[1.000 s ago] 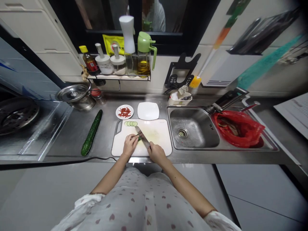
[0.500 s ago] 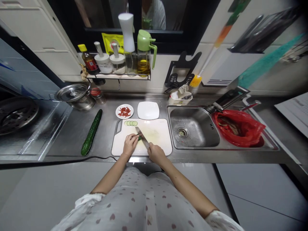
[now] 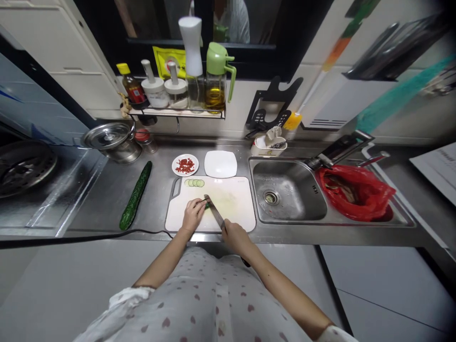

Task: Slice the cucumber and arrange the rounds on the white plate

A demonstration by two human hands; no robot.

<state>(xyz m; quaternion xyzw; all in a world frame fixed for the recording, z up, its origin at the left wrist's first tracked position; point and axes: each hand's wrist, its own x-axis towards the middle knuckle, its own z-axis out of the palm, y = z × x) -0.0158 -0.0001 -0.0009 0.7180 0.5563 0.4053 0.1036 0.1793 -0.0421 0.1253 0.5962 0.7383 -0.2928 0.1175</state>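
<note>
My left hand [image 3: 193,214] is closed over a small green piece of cucumber [image 3: 207,205] on the white cutting board [image 3: 235,197], and the fingers hide most of the piece. In my right hand [image 3: 235,235] is the handle of a knife [image 3: 215,213]. Its blade slants up and left, with the tip beside my left fingertips and the cucumber piece. Several thin cucumber slices [image 3: 194,183] lie in an overlapping row at the board's upper left. A whole cucumber [image 3: 136,195] rests on the steel counter left of the board.
Behind the board stand a plate of chopped red bits [image 3: 185,172] and a white square plate [image 3: 220,164]. To the right is the sink [image 3: 290,183], with a red plastic bag [image 3: 370,192] beyond it. A lidded pot [image 3: 113,142] sits back left, below a bottle shelf [image 3: 174,113].
My right hand and the knife have drawn back slightly toward me and to the right. My left hand keeps its place on the cucumber piece. The view has shifted a little.
</note>
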